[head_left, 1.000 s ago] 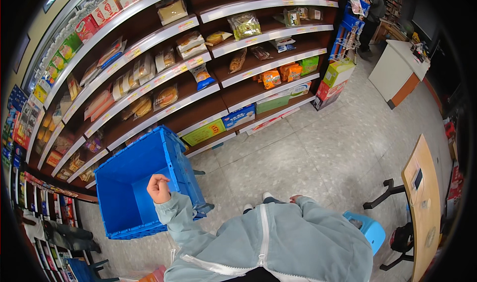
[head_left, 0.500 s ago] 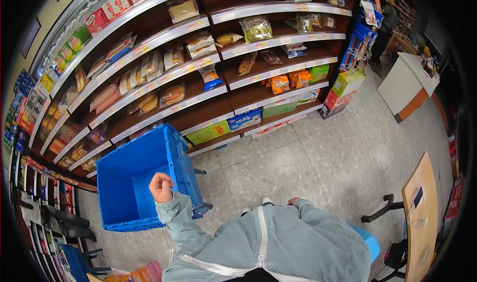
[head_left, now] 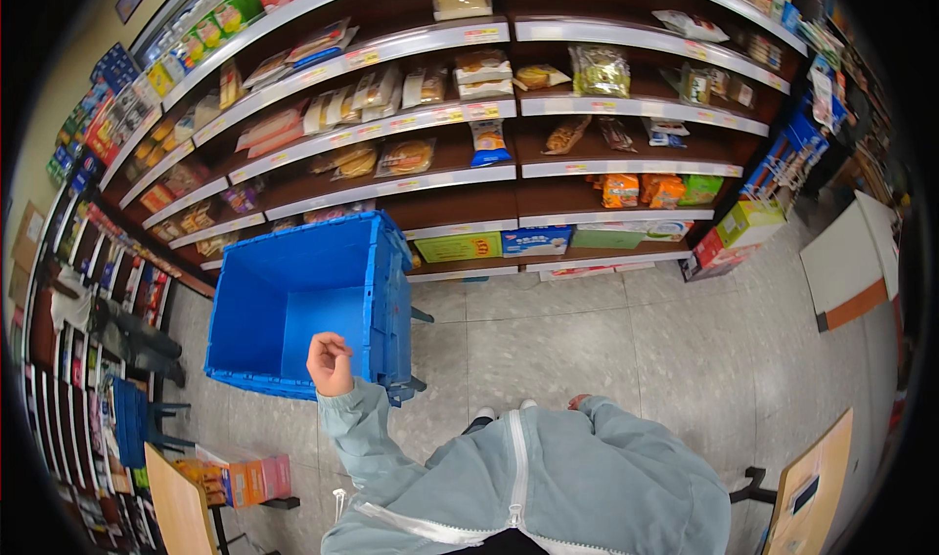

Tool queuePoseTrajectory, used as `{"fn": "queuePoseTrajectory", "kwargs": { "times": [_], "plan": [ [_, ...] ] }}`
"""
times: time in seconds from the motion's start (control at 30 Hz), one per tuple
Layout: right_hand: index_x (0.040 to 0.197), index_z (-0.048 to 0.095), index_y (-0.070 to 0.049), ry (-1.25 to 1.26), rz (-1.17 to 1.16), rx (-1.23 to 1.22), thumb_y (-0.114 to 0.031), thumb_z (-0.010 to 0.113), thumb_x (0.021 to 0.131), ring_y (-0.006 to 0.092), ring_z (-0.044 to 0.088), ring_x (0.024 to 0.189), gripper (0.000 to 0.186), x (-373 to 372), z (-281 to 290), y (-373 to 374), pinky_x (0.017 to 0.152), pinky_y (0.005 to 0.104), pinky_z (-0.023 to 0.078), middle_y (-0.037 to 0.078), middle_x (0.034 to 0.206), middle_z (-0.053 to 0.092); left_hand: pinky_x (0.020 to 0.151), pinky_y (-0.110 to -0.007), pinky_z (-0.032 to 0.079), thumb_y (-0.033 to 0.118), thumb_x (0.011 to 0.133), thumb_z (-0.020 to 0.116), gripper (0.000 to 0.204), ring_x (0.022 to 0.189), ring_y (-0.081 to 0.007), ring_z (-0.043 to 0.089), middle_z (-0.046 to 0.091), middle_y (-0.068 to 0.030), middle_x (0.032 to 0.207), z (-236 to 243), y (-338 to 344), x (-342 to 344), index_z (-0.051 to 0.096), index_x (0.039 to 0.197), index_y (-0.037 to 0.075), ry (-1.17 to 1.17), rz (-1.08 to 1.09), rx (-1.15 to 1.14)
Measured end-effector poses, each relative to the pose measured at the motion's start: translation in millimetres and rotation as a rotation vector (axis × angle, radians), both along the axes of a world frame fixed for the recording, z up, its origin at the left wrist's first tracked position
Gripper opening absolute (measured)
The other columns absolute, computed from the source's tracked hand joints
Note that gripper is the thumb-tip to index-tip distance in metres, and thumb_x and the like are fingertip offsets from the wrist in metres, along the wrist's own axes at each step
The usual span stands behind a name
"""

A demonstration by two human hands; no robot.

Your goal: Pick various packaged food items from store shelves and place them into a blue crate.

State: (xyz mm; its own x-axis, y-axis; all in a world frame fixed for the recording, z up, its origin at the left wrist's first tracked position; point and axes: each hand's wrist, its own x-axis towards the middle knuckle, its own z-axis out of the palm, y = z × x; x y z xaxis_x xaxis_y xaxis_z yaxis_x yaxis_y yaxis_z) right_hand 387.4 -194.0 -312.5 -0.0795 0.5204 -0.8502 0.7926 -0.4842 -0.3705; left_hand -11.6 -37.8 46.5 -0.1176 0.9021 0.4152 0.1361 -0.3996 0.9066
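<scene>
Left hand [head_left: 331, 363], 1: fingers curled loosely in, nothing visible within; held before the crate's near rim, towards its near right corner, contact unclear.
Right hand [head_left: 579, 400], 1: mostly past the sleeve [head_left: 611, 420]; grip cannot be told.
Blue crate [head_left: 333, 262], 1: open-topped, raised on legs, its far side close to the shelf unit [head_left: 450, 176].
Blue-and-white bag [head_left: 489, 142], 1: upright at its shelf's front edge, by that shelf's right end.
Orange packs [head_left: 620, 190], 2: near the right end of a lower shelf.
Risks, judged: sleeve or knuckles may catch the crate's near rim if the left arm swings low; a bump could shift the crate into the shelf edge; a brush could tip the bag forward.
</scene>
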Motion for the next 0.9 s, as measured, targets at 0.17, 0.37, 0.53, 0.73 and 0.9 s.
{"fn": "queuePoseTrajectory", "kwargs": {
  "times": [0.17, 0.37, 0.53, 0.73, 0.9],
  "plan": [
    [0.095, 0.056, -0.008, 0.059, -0.415, -0.14, -0.014, 0.054, 0.074, 0.0167, 0.055, 0.077, 0.022, -0.7, -12.0, 19.7, 0.069, 0.0276, 0.044, 0.009, 0.088, 0.059, 0.052, -0.019, 0.038, -0.006, 0.059, 0.036, 0.016, 0.051, -0.0078, 0.042, 0.047, -0.0039, 0.057, -3.9, -33.7, -13.2, 0.047, 0.069, -0.001, -0.037, 0.07, 0.021],
    [0.089, 0.059, -0.008, 0.129, -0.668, -0.118, -0.006, 0.054, 0.072, 0.017, 0.055, 0.06, 0.018, -10.1, -11.5, 35.0, 0.058, 0.0295, 0.047, 0.009, 0.076, 0.06, 0.046, -0.017, 0.033, -0.003, 0.059, 0.036, 0.016, 0.048, -0.007, 0.041, 0.048, -0.0044, 0.057, -12.7, -68.5, -21.4, 0.049, 0.067, -0.001, -0.044, 0.223, 0.002],
    [0.089, 0.059, -0.007, 0.197, -0.578, -0.122, -0.003, 0.053, 0.07, 0.0167, 0.055, 0.062, 0.021, -9.6, -11.6, 42.9, 0.059, 0.0277, 0.047, 0.009, 0.076, 0.06, 0.045, -0.016, 0.032, -0.001, 0.059, 0.036, 0.015, 0.046, -0.0063, 0.04, 0.048, -0.0039, 0.056, -24.3, -80.9, -33.6, 0.05, 0.064, -0.001, -0.016, 0.332, -0.041],
    [0.091, 0.057, -0.006, 0.372, -0.596, -0.073, 0.001, 0.05, 0.068, 0.0168, 0.055, 0.063, 0.025, -9.6, -13.0, 43.4, 0.059, 0.0273, 0.047, 0.01, 0.075, 0.059, 0.044, -0.018, 0.029, -0.001, 0.057, 0.036, 0.013, 0.045, -0.0064, 0.037, 0.043, -0.0015, 0.049, -19.5, -83.0, -37.3, 0.049, 0.058, 0.0, -0.042, 0.463, -0.065],
    [0.092, 0.056, -0.004, 0.357, -0.694, -0.061, 0.001, 0.049, 0.069, 0.0176, 0.055, 0.063, 0.025, -26.7, -0.5, 42.5, 0.058, 0.0277, 0.046, 0.009, 0.071, 0.058, 0.042, -0.019, 0.026, -0.003, 0.055, 0.036, 0.012, 0.043, -0.0084, 0.035, 0.042, -0.0032, 0.048, -15.1, -57.0, -60.3, 0.046, 0.05, -0.001, 0.003, 0.398, 0.152]
  ]
}}
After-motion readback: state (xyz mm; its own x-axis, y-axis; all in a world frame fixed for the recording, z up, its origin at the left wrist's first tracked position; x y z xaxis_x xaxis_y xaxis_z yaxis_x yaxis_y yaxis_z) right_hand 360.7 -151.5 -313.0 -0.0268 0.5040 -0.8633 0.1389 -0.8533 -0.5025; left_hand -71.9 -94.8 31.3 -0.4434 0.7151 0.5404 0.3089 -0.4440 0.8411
